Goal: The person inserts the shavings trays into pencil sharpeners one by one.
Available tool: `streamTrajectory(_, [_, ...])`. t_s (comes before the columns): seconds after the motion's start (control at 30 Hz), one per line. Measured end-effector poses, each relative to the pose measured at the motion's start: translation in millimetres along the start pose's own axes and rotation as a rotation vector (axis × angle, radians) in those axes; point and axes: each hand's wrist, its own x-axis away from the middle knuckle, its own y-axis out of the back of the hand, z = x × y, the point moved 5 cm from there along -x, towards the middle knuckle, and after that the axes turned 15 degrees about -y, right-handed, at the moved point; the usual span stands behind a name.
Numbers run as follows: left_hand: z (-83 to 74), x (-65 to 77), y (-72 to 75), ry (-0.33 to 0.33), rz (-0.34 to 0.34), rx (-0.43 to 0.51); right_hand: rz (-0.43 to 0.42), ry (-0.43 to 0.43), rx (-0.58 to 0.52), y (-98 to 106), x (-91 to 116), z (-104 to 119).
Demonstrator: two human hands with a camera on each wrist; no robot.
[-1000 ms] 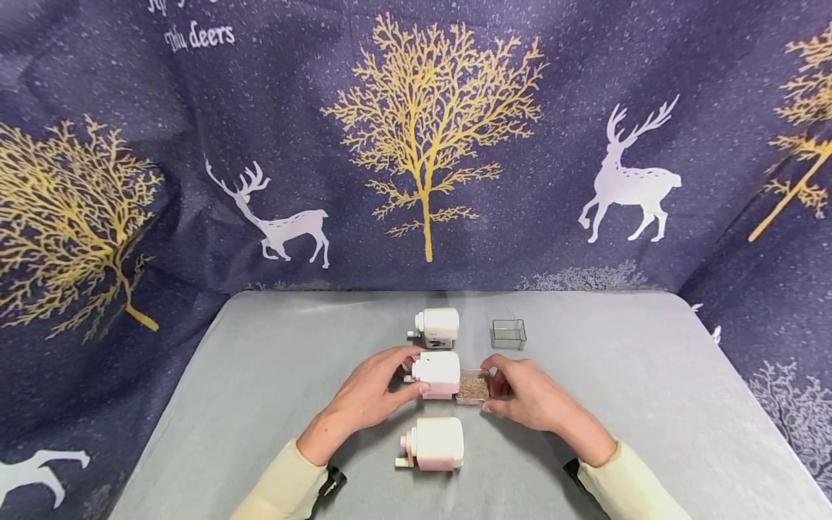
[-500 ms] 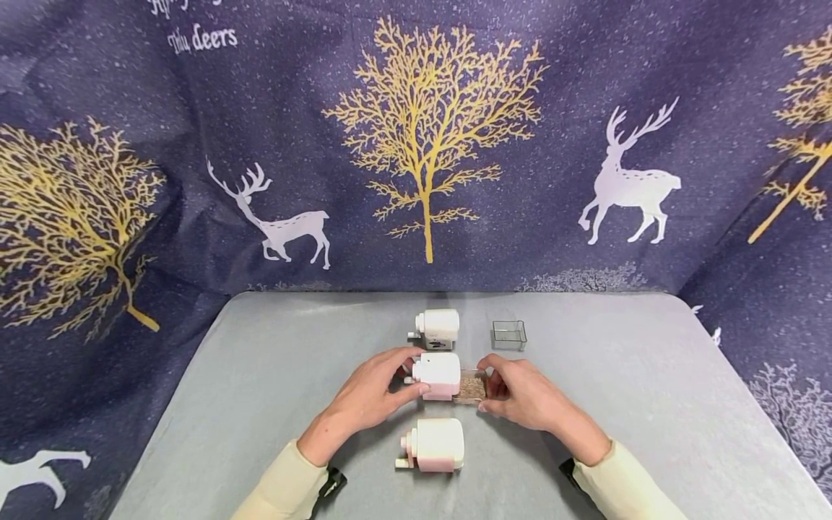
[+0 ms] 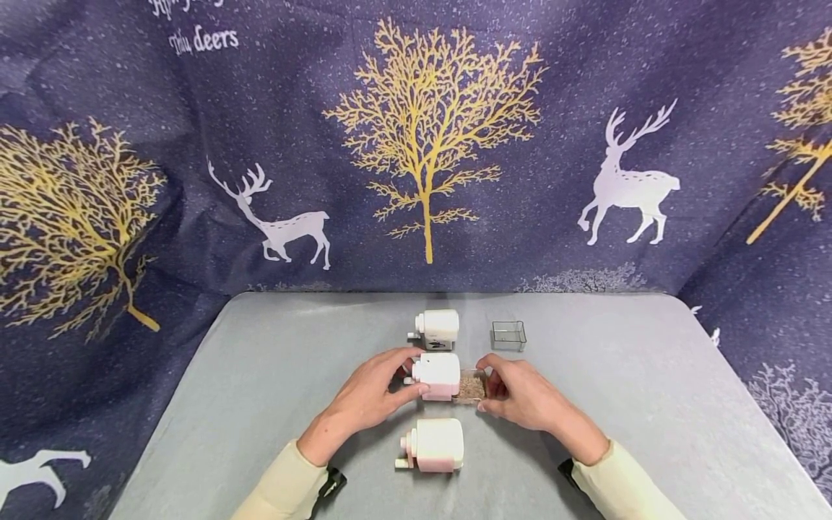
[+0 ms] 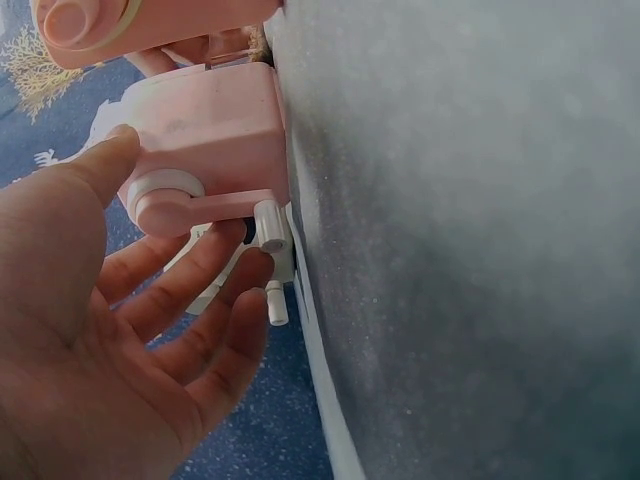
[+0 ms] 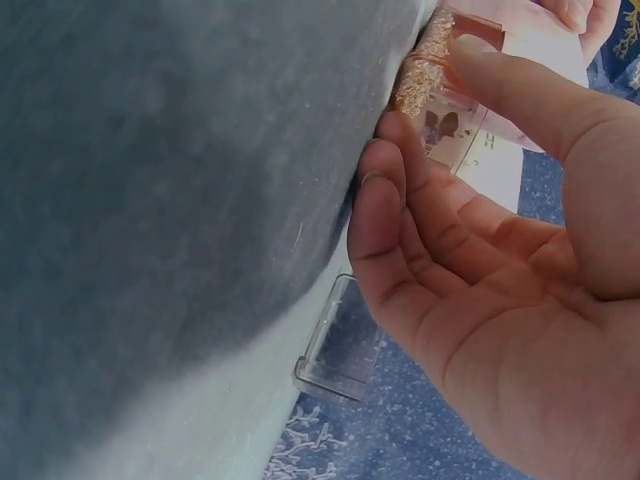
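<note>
In the head view a pink and white crank pencil sharpener [image 3: 440, 375] stands mid-table. My left hand [image 3: 370, 393] grips it from the left, thumb on the near side and fingers on the far side. The left wrist view shows the thumb against its pink body [image 4: 225, 120], with the crank [image 4: 225, 207] above the fingers. From the right, my right hand [image 3: 529, 393] pinches a clear shavings drawer [image 3: 471, 388] between thumb and fingers. Brown shavings [image 5: 425, 75] lie in this drawer, which sticks partly out of the sharpener's right side; its inner end is hidden.
A second pink and white sharpener [image 3: 440, 444] stands nearer the table's front. Behind the middle one is a white sharpener [image 3: 440, 326] with a dark print. A clear drawer [image 3: 509, 334] sits at the back right. Patterned cloth [image 3: 455, 278] hangs behind the grey table [image 3: 273, 347].
My right hand and the shavings drawer have shifted slightly left, closer to the middle sharpener. The left hand and the sharpener have stayed in place.
</note>
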Motion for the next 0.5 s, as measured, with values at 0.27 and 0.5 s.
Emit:
streamTrajectory(0.27, [-0.3,1.3,1.0,0.002,0.009,0.01,0.018,-0.028,-0.017,-1.5,0.1,0.2])
streamTrajectory(0.5, [1.3,1.3,-0.3,0.021,0.027,0.007,0.015,-0.037,-0.003,-0.9,0.2,0.1])
